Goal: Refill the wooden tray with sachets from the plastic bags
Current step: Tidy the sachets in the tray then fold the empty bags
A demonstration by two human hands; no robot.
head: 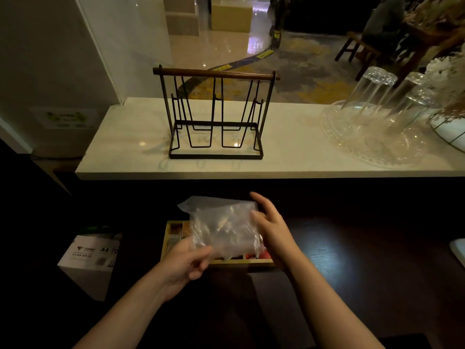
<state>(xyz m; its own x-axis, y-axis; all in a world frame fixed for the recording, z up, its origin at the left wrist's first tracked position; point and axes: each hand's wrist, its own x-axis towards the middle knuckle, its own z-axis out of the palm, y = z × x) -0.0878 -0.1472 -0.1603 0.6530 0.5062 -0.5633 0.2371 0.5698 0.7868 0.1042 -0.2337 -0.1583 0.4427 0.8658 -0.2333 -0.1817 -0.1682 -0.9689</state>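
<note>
- Left hand: grip pinched on the lower left corner of the clear plastic bag.
- Right hand: fingers spread, flat against the bag's right edge.
- Bag held above the wooden tray, which sits on the dark tabletop; contents blurred.

wire rack and upturned glasses on pale counter; paper box lower left.

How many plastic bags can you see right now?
1: a clear plastic bag held above the wooden tray by the left hand and right hand. Others may be hidden.
</note>
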